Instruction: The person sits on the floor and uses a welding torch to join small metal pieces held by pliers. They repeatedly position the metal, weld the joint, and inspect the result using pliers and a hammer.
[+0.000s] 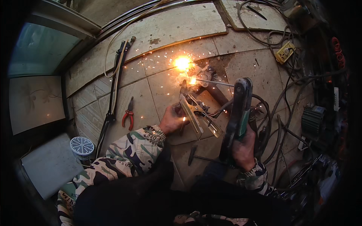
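Note:
My right hand (245, 148) grips a black and green welding electrode holder (241, 105). A thin welding rod (217, 83) runs leftward from its head to a glowing spot on the metal workpiece (217, 94). Sparks fly around a bright flare (183, 63) just beyond, and the glare hides the contact point. My left hand (174, 119) is closed at the side of a brass-coloured ground clamp (194, 115), its fingers partly hidden behind it. The clamp's jaws point toward the work. Below lies a chipping hammer (192, 155) on the tiles.
Red-handled pliers (128, 115) and a long black folded stand (113, 90) lie to the left. Beside my left sleeve is a white, grille-topped container (82, 146). Cables (281, 128) tangle at right, near a yellow socket box (285, 52) and a green motor-like unit (313, 119). Boards (177, 20) lie at the far side.

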